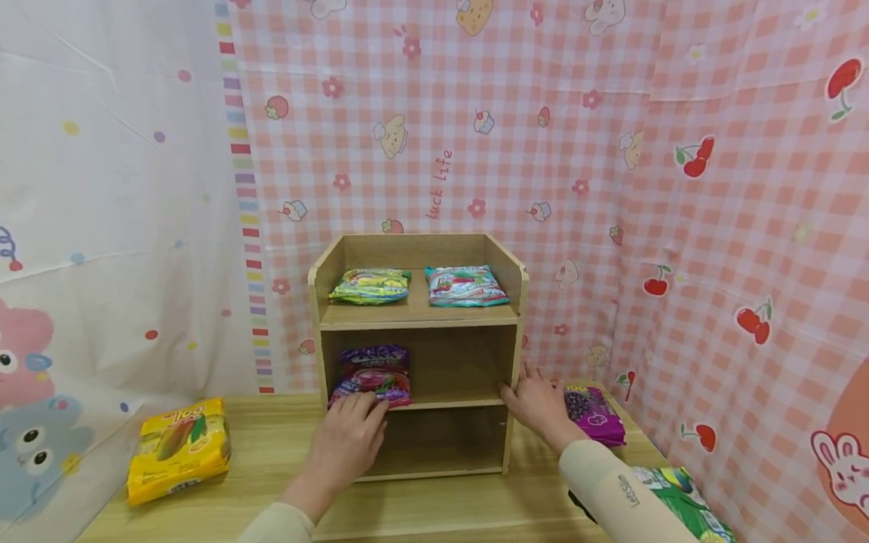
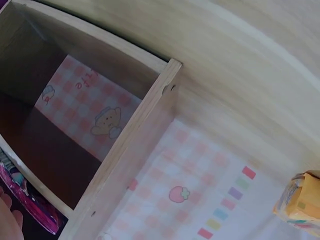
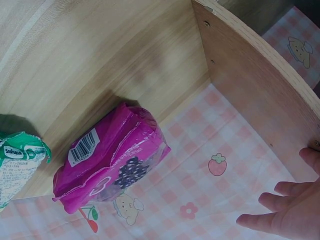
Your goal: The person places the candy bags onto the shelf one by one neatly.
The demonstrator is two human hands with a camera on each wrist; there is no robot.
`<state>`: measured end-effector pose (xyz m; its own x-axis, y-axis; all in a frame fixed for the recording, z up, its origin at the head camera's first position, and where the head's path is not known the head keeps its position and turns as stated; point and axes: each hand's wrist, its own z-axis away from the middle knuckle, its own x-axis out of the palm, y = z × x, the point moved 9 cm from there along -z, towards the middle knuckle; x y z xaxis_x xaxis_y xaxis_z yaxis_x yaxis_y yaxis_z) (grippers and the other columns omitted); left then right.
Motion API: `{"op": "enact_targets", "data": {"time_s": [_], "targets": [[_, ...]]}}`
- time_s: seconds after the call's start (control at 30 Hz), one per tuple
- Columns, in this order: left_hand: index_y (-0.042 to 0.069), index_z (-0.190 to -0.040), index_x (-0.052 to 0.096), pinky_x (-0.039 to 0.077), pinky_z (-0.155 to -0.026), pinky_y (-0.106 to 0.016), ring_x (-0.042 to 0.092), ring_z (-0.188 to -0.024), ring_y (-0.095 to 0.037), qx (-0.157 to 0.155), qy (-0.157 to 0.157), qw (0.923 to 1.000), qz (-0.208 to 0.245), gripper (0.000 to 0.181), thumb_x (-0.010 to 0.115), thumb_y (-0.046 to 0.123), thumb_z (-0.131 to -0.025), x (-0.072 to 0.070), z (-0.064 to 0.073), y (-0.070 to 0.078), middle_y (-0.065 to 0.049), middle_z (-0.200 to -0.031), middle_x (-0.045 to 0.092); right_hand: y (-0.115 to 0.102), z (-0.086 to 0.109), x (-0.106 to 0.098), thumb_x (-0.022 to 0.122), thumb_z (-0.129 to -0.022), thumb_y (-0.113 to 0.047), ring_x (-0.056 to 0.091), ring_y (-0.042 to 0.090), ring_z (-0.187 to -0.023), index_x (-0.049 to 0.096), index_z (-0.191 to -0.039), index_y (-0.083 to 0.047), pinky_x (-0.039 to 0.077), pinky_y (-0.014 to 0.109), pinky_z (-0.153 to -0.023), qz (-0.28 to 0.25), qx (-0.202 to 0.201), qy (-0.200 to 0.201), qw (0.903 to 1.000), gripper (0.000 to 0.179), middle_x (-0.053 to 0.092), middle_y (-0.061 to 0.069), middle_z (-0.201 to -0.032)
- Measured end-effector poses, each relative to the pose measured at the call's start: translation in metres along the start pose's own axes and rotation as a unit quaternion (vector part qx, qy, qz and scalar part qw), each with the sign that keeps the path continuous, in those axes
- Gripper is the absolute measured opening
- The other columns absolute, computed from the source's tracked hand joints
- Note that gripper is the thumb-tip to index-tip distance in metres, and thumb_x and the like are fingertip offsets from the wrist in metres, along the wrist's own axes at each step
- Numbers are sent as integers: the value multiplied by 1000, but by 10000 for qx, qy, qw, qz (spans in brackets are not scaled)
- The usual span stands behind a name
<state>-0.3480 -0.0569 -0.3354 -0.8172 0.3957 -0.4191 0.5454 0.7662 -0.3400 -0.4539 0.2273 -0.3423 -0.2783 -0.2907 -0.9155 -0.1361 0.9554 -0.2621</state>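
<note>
A small wooden shelf (image 1: 422, 324) with three levels stands on the table. On the left of its middle level lies a purple candy bag (image 1: 373, 369). My left hand (image 1: 348, 437) rests its fingertips at the lower front of that bag; in the left wrist view only a bit of the fingers (image 2: 9, 217) shows beside the bag's shiny edge. With fingers spread, my right hand (image 1: 539, 400) is against the shelf's right side, thumb at the front edge. On the top level sit a yellow-green candy bag (image 1: 372, 286) and a teal candy bag (image 1: 465, 286).
A yellow mango bag (image 1: 179, 450) lies on the table at left. Right of the shelf are a magenta bag with dark berries (image 1: 594, 415) and a green bag (image 1: 686, 501), partly behind my right sleeve. Pink checked cloth (image 1: 434, 136) hangs behind and at the right.
</note>
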Motion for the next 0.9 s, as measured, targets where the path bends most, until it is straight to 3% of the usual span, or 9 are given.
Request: {"op": "enact_targets", "data": {"time_s": [0.17, 0.67, 0.8, 0.9], "targets": [[2, -104, 72, 54, -73, -45, 64, -87, -32, 22, 43, 9999, -93, 56, 26, 32, -106, 1, 4, 5, -15, -99, 65, 1, 0, 1, 46, -101, -43, 22, 46, -144, 45, -143, 9, 10, 74, -108, -33, 17, 15, 10000, 67, 26, 25, -157], [0, -117, 69, 50, -88, -51, 61, -103, -36, -493, -960, 9939, -214, 76, 10, 46, -105, 21, 8, 1, -21, -113, 63, 0, -2, 0, 46, -101, -43, 26, 46, -143, 49, -140, 9, 13, 75, -106, 57, -40, 100, 9999, 65, 29, 26, -156], [0, -121, 66, 49, -89, -51, 60, -105, -36, -503, -1200, 9908, -360, 76, 11, 49, -104, 26, 8, 0, -20, -116, 62, -1, -1, 0, 46, -101, -43, 28, 46, -142, 50, -139, 9, 13, 75, -106, 63, -64, 134, 9999, 65, 30, 26, -156], [0, -122, 66, 49, -90, -50, 59, -106, -36, -494, -1366, 9884, -446, 69, 23, 51, -105, 29, 8, 0, -20, -117, 61, -1, -1, 0, 46, -101, -43, 28, 46, -142, 49, -140, 9, 13, 75, -106, 73, -75, 143, 9998, 65, 30, 26, -156]]}}
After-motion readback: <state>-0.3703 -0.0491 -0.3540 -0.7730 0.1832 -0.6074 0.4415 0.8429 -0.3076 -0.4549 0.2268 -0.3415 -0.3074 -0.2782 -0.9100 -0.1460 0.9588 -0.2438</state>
